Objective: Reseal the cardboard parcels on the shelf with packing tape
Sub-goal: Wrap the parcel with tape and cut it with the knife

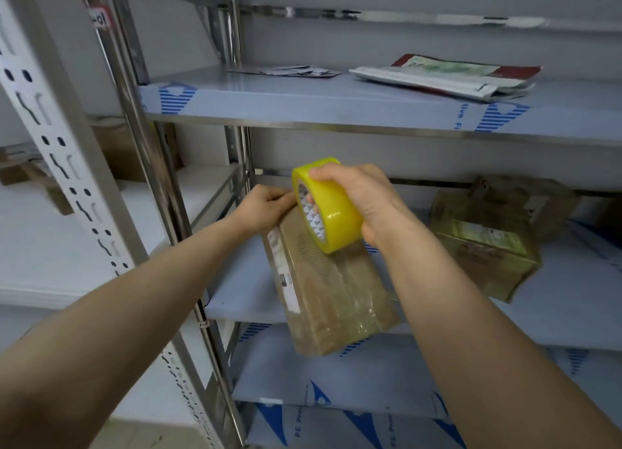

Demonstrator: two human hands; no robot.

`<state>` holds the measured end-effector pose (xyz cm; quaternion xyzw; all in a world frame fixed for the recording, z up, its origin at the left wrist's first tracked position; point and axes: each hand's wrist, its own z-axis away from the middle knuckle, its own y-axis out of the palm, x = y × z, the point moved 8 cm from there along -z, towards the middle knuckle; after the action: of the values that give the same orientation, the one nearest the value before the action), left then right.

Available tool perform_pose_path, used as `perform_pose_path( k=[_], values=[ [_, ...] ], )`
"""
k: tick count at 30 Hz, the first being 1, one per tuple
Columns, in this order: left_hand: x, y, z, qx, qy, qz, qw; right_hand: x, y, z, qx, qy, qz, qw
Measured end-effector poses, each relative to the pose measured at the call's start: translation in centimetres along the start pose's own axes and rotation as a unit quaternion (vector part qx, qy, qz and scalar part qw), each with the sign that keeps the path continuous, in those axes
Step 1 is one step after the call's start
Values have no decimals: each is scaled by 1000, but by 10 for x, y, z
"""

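A long cardboard parcel wrapped in clear tape lies on the middle shelf, its near end jutting over the shelf's front edge. My left hand grips the parcel's far end, fingers curled over it. My right hand holds a yellow roll of packing tape just above the parcel's far half, fingers through the core. A second taped parcel sits further right on the same shelf.
The upper shelf carries flat plastic mailer bags and some papers. Steel uprights stand to the left, with a white perforated rack and boxes beyond. Lower shelves sit below.
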<state>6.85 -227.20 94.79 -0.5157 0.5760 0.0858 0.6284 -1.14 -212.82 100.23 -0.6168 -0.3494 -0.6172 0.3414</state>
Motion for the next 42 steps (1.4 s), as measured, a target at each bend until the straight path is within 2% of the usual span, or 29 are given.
perform_pose_path(
  k=[3, 5, 7, 9, 15, 17, 20, 25, 29, 34, 38, 42],
  values=[
    [36, 6, -7, -29, -60, 59, 996, -23, 1, -27, -47, 6, 17, 999],
    [64, 8, -7, -72, -133, 116, 982, -41, 6, -46, -53, 0, 44, 998],
    [93, 17, -5, -104, -216, 211, 948, -53, 16, -61, -40, 3, 54, 998],
    [111, 28, -5, -122, -249, 308, 910, -60, 23, -71, -36, 14, 52, 998],
    [121, 32, -30, -158, -238, 323, 902, -66, 21, -91, -45, 39, 46, 997],
    [122, 28, -40, -158, -237, 310, 907, -73, 22, -90, -28, 72, 41, 996],
    [119, 23, -48, -138, -219, 275, 926, -63, 23, -83, -26, 70, 67, 995],
    [116, 14, -46, -175, -221, 235, 930, -37, 21, -31, -18, 60, 63, 996],
    [112, 15, -42, -185, -204, 215, 937, -39, 10, 11, -6, 45, 123, 991],
    [110, 18, -42, -188, -198, 211, 939, -38, -3, 53, 12, 76, 127, 989],
    [106, 19, -42, -200, -192, 200, 940, -60, -13, 76, -6, 92, 137, 986],
    [104, 19, -42, -203, -178, 189, 944, -93, -18, 89, -30, 127, 96, 987]
  ],
)
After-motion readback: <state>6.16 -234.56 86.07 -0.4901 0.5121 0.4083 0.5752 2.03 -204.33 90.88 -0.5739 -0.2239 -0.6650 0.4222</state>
